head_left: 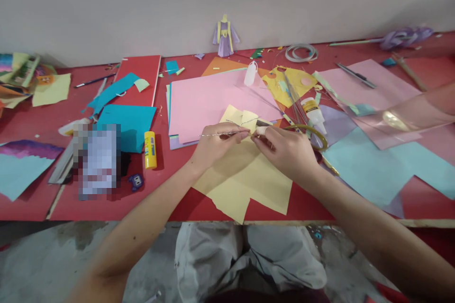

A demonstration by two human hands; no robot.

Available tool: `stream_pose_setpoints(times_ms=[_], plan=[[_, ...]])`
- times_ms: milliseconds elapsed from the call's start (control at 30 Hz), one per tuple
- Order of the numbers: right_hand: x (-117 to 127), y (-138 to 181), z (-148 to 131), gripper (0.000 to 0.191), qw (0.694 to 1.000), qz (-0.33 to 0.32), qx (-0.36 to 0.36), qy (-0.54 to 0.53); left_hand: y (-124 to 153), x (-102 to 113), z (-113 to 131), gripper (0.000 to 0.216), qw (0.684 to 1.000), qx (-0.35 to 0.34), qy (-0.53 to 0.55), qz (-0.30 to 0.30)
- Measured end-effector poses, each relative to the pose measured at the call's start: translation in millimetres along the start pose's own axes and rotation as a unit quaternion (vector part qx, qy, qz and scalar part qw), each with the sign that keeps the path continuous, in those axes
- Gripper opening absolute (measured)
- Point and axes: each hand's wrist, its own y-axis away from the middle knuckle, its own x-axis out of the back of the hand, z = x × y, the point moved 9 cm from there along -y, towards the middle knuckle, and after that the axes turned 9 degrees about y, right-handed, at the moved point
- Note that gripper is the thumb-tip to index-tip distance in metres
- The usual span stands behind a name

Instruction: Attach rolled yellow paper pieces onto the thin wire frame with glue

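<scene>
My left hand (224, 141) is closed in a pinch on a thin twisted wire (213, 135), whose free end sticks out to the left. Close against its fingertips, my right hand (284, 147) is also pinched; what lies between its fingers is too small to make out. Small folded pale yellow paper pieces (232, 113) show just behind the fingers. Beneath both hands lies a pale yellow sheet (236, 177) with a notched front edge. An olive-green ring-shaped roll (322, 138) rests beside my right hand, partly hidden by it.
A pink paper stack (213, 99) lies behind the hands. A yellow glue stick (150, 150) stands left, a glue bottle (313, 111) right. A paper doll (225, 38) leans on the wall. Another person's forearm (423, 106) reaches in from the right. A cutter knife (355, 75) lies on pink paper.
</scene>
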Motion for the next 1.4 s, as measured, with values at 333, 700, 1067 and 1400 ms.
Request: stream_pose_setpoints(times_ms=[333, 700, 1067, 1400], plan=[[-20.5, 3.4, 27.6, 0.007, 0.951, -0.1, -0.16, -0.245, -5.5, 11.2, 2.8, 0.032, 0.996, 0.026, 0.085, 0.017], [-33.7, 5.5, 26.4, 0.029, 0.781, -0.154, -0.283, -0.535, -0.8, 7.8, 21.5, 0.03, 0.999, -0.054, -0.003, 0.0], [-39.1, 8.1, 8.5, 0.028, 0.76, -0.223, -0.254, -0.555, 5.0, 6.7, 46.4, 0.018, 0.977, -0.167, -0.13, 0.036], [-35.4, 8.2, 5.9, 0.026, 0.725, -0.248, -0.255, -0.59, -0.4, 4.0, 28.7, 0.01, 0.996, -0.077, 0.021, -0.036]])
